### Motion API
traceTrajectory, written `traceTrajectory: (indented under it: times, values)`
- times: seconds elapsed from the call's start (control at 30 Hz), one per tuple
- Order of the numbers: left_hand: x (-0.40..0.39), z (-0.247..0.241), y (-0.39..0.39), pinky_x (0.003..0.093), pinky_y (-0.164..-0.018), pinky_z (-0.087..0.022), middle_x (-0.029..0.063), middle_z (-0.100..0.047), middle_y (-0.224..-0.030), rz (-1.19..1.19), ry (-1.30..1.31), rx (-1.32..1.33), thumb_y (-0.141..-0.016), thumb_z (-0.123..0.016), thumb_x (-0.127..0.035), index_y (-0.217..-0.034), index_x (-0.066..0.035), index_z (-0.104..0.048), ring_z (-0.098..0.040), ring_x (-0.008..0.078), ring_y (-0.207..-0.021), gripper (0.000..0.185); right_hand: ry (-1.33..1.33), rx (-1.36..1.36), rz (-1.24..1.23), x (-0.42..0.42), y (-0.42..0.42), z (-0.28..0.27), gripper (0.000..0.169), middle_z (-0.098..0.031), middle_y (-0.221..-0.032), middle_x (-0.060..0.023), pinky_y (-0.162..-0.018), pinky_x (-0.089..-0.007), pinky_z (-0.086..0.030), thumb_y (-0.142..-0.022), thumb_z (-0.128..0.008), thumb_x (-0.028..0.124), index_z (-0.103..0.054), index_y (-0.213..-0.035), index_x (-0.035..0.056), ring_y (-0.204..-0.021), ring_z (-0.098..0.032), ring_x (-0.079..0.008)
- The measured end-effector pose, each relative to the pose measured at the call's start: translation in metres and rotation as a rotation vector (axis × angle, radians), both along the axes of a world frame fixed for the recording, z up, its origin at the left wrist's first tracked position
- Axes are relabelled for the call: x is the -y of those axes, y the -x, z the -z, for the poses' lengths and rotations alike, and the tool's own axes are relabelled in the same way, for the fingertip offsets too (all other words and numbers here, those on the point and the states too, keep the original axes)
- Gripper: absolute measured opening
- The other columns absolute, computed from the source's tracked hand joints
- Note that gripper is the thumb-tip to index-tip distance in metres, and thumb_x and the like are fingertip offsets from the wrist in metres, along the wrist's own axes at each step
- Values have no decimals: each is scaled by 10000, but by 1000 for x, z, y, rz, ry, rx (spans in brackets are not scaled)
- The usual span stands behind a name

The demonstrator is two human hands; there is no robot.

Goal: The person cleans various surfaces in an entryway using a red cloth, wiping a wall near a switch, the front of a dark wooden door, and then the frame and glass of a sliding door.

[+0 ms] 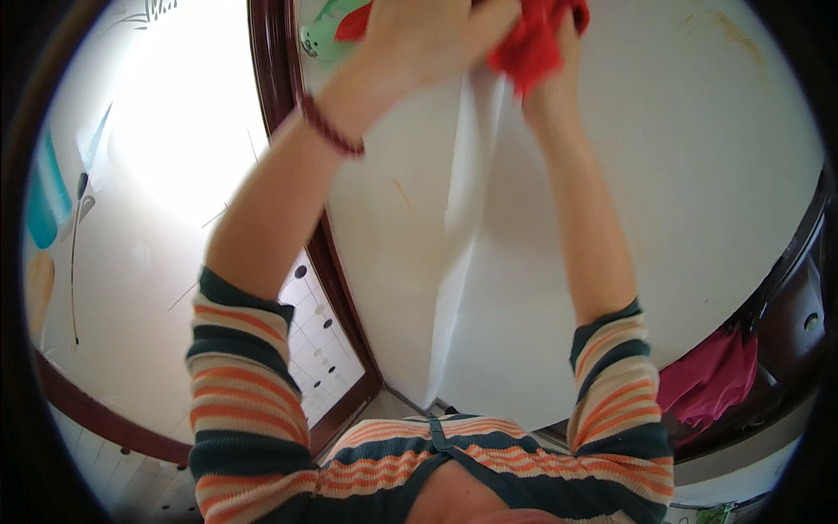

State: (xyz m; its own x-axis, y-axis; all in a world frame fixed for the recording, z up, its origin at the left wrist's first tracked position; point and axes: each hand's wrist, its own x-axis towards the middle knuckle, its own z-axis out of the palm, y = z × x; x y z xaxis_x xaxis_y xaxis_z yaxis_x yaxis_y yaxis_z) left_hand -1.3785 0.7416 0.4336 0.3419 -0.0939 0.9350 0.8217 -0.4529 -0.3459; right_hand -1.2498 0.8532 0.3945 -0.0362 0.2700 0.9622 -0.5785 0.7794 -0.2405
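Note:
Both my arms reach up to the top of the view. My right hand (550, 92) is partly hidden by a bunched red cloth (530, 52), which it grips. My left hand (419, 42), blurred and cut off by the top edge, has its thumb side against the same cloth; its fingertips are out of view. Left of that hand is a pale green thing with a small drawn face (317, 40), with a red piece (353, 23) beside it. Whether that piece belongs to the cloth I cannot tell.
Ahead is a white wall corner (455, 229) with brownish marks. A dark red wooden frame (272, 72) runs along the left, by a bright white panel (163, 164) with painted decoration. At the lower right, a magenta cloth (713, 376) hangs by dark furniture (785, 327).

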Motion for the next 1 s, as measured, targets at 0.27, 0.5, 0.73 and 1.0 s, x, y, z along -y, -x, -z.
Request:
traceTrajectory:
  times: [0.27,0.5,0.73,1.0]
  values:
    - [17,274,2,553,-1112,-245,266,-429,-1415,153,307,415,-744,-437,-62,-1319,33,-503,-363,471,-1325,587,-6,344,677,56,19,267,614,-437,-1365,-246,-1037,-508,-332,-848,-640,215,-401,-1361,-24,-1227,-434,-454]
    - [-3,258,37,424,-1115,-291,225,-472,-1378,362,393,650,-814,-459,-30,-1360,28,-438,-418,381,-1308,549,-604,465,1303,70,7,184,605,-565,-1207,-214,-881,-497,-454,-762,-756,270,-528,-1269,31,-1065,-559,-394]
    - [-30,233,104,421,-1136,-258,222,-408,-1432,87,219,458,-809,-464,50,-1416,-19,-393,-368,393,-1327,615,-440,1135,1417,101,62,142,262,-609,-994,-149,-706,-352,-486,-870,-606,225,-551,-1069,64,-869,-611,-252]
    - [-19,475,98,390,-1084,-311,209,-477,-1310,275,850,1010,-802,-503,37,-1308,8,-427,-441,346,-1232,512,-495,1154,996,97,47,348,166,-637,-910,-120,-752,-396,-510,-789,-573,78,-664,-926,52,-887,-624,-266]
